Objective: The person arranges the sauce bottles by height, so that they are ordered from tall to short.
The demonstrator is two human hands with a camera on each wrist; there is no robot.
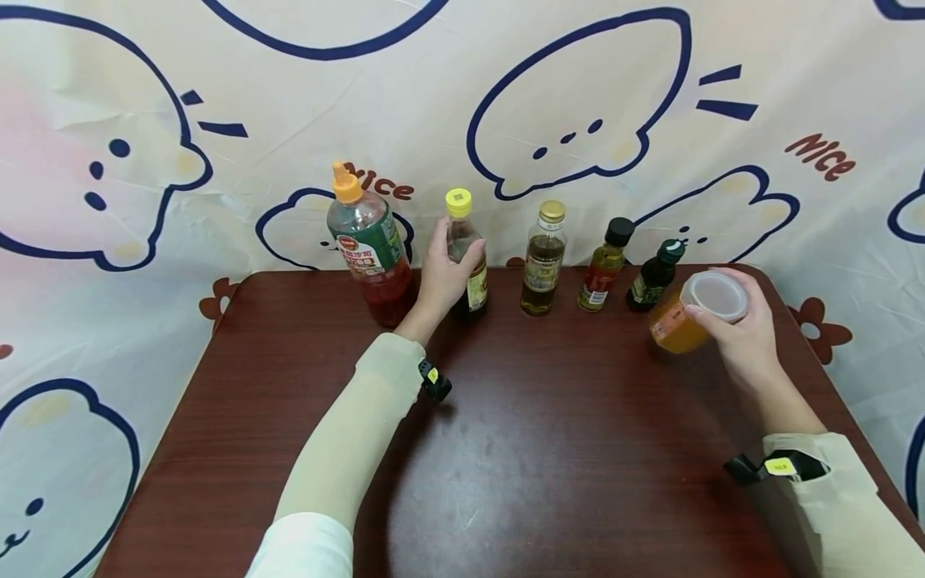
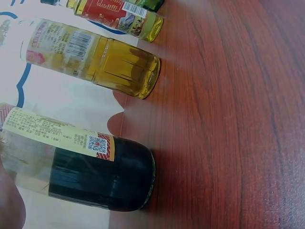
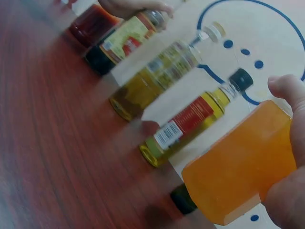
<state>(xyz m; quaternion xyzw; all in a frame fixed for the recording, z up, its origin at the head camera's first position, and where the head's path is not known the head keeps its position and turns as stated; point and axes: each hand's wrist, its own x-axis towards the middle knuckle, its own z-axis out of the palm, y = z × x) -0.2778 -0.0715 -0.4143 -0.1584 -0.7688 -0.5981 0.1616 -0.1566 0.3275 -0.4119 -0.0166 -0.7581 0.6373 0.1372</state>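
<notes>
In the head view my left hand [image 1: 446, 271] grips the upper part of a yellow-capped bottle [image 1: 477, 291] of dark sauce. Its base stands on the table, and its dark contents and pale label show in the left wrist view. At the right, my right hand [image 1: 747, 325] holds a jar [image 1: 678, 325] of orange contents with a whitish lid [image 1: 715, 295]. The jar is tilted, and in the right wrist view the orange jar [image 3: 240, 164] appears raised off the table, with thumb and fingers around it. A small dark bottle [image 1: 653, 277] with a green cap stands just left of it.
A large orange-capped bottle [image 1: 372, 253] of red sauce stands left of my left hand. Between the hands are a gold-capped oil bottle [image 1: 542, 269] and a black-capped bottle [image 1: 602, 273] with a red label. A patterned cloth [image 1: 361, 104] hangs behind the brown table [image 1: 535, 449].
</notes>
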